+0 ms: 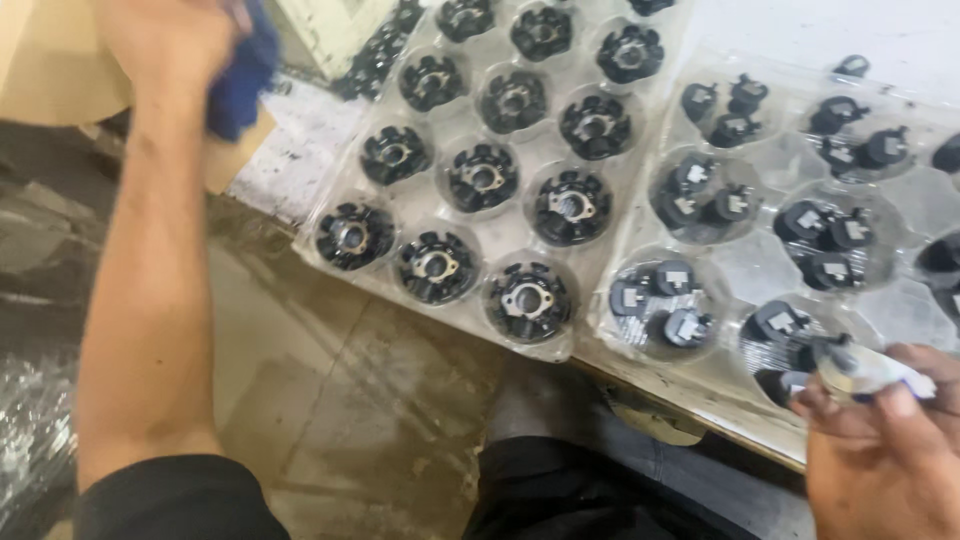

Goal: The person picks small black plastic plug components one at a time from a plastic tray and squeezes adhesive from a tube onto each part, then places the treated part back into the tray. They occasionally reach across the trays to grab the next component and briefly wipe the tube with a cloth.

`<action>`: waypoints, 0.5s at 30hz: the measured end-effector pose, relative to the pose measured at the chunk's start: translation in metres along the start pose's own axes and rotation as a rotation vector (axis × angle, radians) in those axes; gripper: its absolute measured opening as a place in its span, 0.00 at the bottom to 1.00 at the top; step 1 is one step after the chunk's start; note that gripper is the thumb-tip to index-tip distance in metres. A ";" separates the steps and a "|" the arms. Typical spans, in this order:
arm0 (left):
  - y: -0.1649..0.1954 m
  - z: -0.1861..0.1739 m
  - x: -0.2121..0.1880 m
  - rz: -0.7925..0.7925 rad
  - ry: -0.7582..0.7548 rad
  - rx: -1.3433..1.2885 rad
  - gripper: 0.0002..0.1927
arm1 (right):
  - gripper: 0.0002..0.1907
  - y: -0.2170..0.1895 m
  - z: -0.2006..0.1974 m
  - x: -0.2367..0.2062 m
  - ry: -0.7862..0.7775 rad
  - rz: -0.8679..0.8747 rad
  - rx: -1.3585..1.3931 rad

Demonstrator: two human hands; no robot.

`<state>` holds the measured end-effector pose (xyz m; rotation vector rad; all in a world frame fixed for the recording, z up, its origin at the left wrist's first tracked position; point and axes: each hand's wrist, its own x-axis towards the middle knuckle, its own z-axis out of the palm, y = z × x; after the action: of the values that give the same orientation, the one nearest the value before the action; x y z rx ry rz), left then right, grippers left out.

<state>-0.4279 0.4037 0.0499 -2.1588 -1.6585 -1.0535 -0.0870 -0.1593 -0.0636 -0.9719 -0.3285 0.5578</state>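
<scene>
Holding a small black part with a pale wrap (858, 365) between thumb and fingers, the right hand (880, 440) sits at the near edge of the right tray (745, 265), whose pockets carry clusters of small black caps (690, 190); a few pockets look empty. The left hand (165, 40) reaches far up-left, closed on a blue cloth (245, 75). The left tray (410, 205) looks fully loaded, one round black ring (528, 298) in each visible pocket. Judging by this, the ring tray seems done and the cap tray partly worked.
</scene>
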 end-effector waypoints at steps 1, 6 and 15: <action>0.005 0.010 -0.015 0.097 -0.041 0.125 0.17 | 0.10 0.000 -0.013 -0.001 0.015 -0.015 0.030; 0.091 0.015 -0.067 0.450 -0.200 -0.151 0.24 | 0.09 0.004 -0.080 -0.013 0.117 -0.104 0.146; 0.330 -0.031 -0.131 0.970 -0.417 -0.741 0.20 | 0.10 -0.027 -0.146 -0.089 0.325 -0.415 0.063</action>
<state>-0.1535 0.1762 0.0663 -3.2222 -0.0568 -0.9777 -0.0783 -0.3229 -0.1201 -0.8847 -0.2108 0.0292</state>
